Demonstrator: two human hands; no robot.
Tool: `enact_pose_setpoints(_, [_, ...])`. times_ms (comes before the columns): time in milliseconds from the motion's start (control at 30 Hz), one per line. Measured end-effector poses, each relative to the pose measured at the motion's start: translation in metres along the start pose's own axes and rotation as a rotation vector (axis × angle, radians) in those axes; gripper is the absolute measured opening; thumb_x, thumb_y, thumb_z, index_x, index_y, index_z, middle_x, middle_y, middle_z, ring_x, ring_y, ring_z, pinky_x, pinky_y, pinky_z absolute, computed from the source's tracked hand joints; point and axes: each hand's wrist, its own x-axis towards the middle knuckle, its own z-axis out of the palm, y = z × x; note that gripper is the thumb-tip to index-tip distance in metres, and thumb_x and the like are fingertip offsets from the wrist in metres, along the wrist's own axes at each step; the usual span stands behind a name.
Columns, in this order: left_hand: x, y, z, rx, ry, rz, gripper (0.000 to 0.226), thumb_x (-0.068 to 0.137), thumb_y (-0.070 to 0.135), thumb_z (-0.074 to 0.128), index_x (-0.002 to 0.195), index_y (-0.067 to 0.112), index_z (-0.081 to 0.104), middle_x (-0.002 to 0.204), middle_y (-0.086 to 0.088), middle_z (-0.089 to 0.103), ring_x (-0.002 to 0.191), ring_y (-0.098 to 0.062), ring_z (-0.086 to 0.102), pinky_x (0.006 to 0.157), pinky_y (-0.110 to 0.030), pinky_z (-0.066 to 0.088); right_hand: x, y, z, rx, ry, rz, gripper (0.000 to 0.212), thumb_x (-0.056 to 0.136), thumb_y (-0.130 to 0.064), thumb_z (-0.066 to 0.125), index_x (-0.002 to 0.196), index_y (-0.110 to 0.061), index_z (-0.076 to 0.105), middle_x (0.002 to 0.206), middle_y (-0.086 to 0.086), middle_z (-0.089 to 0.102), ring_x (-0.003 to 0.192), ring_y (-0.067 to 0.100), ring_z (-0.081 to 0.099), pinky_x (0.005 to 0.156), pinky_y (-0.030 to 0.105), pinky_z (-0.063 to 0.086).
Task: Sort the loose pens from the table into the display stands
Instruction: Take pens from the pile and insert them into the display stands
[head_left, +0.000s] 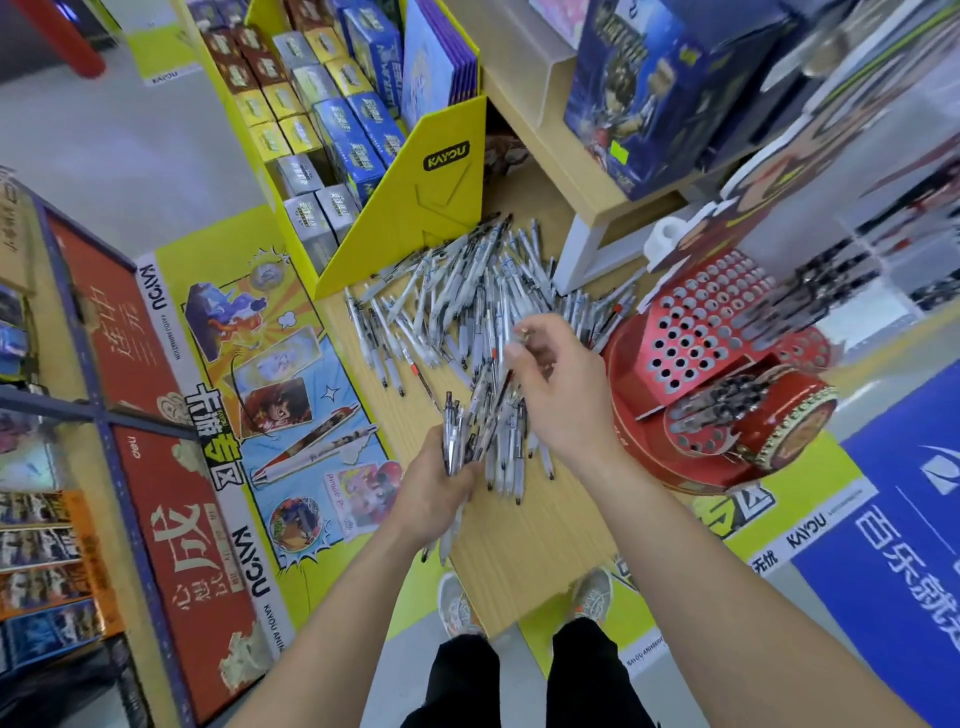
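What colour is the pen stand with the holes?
The display stand is red, seen in the head view.

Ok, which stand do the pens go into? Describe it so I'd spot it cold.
Start at the wooden table with the pile of loose pens. Just right of that pile sits a round red display stand. Unlike the yellow card box on the left, its sloped tiers are punched with round holes, some already holding dark pens.

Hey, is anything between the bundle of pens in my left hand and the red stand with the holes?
Only your own right hand, pinching loose pens, and its forearm lie between the bundle in your left hand and the red stand. Loose pens also lie against its base; nothing else visible.
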Motion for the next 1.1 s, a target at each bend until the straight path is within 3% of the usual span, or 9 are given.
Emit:
enact_pose_setpoints(200, [-0.033, 0.052, -0.003, -0.062, -0.007, 0.065, 0.03, 0.102, 0.018, 0.061, 0.126, 0.027, 0.045, 0.107, 0.009, 0.064, 0.091, -0.014, 0.063, 0.076, -0.03, 0.047, -0.025, -0.04, -0.064, 0.041, 0.119, -0.14, 0.004, 0.101, -0.027, 0.061, 0.1, -0.031, 0.06, 0.088, -0.015, 0.067, 0.083, 0.001, 0.063, 0.072, 0.021, 0.048])
enact_pose_setpoints(300, [-0.05, 0.078, 0.0, -0.061, -0.034, 0.116, 0.027, 0.102, 0.019, 0.06, 0.121, 0.032, 0.045, 0.104, 0.002, 0.064, 0.09, -0.022, 0.063, 0.073, -0.032, 0.051, -0.037, -0.051, -0.101, 0.033, 0.179, -0.145, 0.007, 0.1, -0.022, 0.062, 0.101, -0.029, 0.063, 0.09, -0.015, 0.068, 0.085, 0.002, 0.063, 0.074, 0.02, 0.049])
enact_pose_setpoints(433, [-0.071, 0.111, 0.01, -0.044, -0.067, 0.182, 0.029, 0.103, 0.018, 0.059, 0.116, 0.039, 0.044, 0.093, 0.009, 0.062, 0.069, 0.007, 0.059, 0.058, -0.008, 0.044, -0.049, -0.054, -0.152, 0.013, 0.272, -0.139, 0.012, 0.099, -0.019, 0.063, 0.098, -0.031, 0.064, 0.085, -0.022, 0.068, 0.078, -0.003, 0.061, 0.07, 0.014, 0.046])
enact_pose_setpoints(500, [-0.076, 0.122, 0.018, -0.028, -0.071, 0.198, 0.027, 0.103, 0.018, 0.059, 0.115, 0.037, 0.045, 0.1, -0.003, 0.065, 0.074, -0.004, 0.062, 0.062, -0.014, 0.05, -0.052, -0.048, -0.175, 0.009, 0.291, -0.12, 0.01, 0.1, -0.021, 0.062, 0.098, -0.03, 0.066, 0.087, -0.021, 0.068, 0.081, 0.0, 0.062, 0.075, 0.02, 0.049])
enact_pose_setpoints(600, [-0.084, 0.141, 0.034, -0.006, -0.091, 0.209, 0.022, 0.102, 0.019, 0.059, 0.113, 0.032, 0.046, 0.098, -0.01, 0.066, 0.076, -0.018, 0.063, 0.077, -0.042, 0.054, -0.055, -0.04, -0.207, 0.036, 0.314, -0.094, 0.02, 0.101, -0.022, 0.061, 0.096, -0.041, 0.065, 0.087, -0.023, 0.068, 0.085, 0.004, 0.064, 0.078, 0.023, 0.048])
enact_pose_setpoints(733, [-0.093, 0.169, 0.069, 0.018, -0.108, 0.194, 0.046, 0.103, 0.028, 0.059, 0.142, 0.02, 0.035, 0.104, -0.004, 0.066, 0.077, -0.01, 0.067, 0.075, -0.038, 0.056, -0.051, -0.014, -0.245, 0.067, 0.31, -0.048, 0.018, 0.101, -0.023, 0.06, 0.102, -0.039, 0.069, 0.09, -0.027, 0.069, 0.087, 0.004, 0.066, 0.079, 0.037, 0.057])
enact_pose_setpoints(833, [-0.095, 0.199, 0.104, 0.049, -0.09, 0.201, 0.057, 0.102, 0.035, 0.06, 0.147, 0.015, 0.031, 0.135, -0.011, 0.058, 0.105, -0.019, 0.064, 0.089, -0.041, 0.053, -0.04, 0.01, -0.278, 0.061, 0.271, -0.039, 0.014, 0.102, -0.027, 0.058, 0.108, -0.034, 0.07, 0.093, -0.019, 0.071, 0.091, 0.007, 0.068, 0.082, 0.047, 0.059])
enact_pose_setpoints(933, [-0.093, 0.232, 0.149, 0.106, -0.012, 0.269, 0.052, 0.102, 0.031, 0.06, 0.145, 0.016, 0.037, 0.13, 0.011, 0.046, 0.115, -0.015, 0.051, 0.091, -0.025, 0.036, -0.031, 0.033, -0.321, 0.026, 0.238, -0.078, 0.019, 0.103, -0.025, 0.055, 0.109, -0.039, 0.065, 0.096, -0.016, 0.071, 0.092, 0.008, 0.067, 0.084, 0.039, 0.056])
enact_pose_setpoints(1100, [-0.085, 0.286, 0.223, 0.013, 0.069, 0.212, 0.076, 0.102, 0.038, 0.059, 0.16, 0.017, 0.016, 0.16, 0.0, 0.035, 0.145, -0.022, 0.036, 0.11, -0.03, 0.031, -0.003, 0.074, -0.404, 0.015, 0.14, -0.093, 0.023, 0.105, -0.024, 0.048, 0.12, -0.027, 0.065, 0.108, -0.01, 0.072, 0.102, 0.012, 0.067, 0.086, 0.038, 0.055])
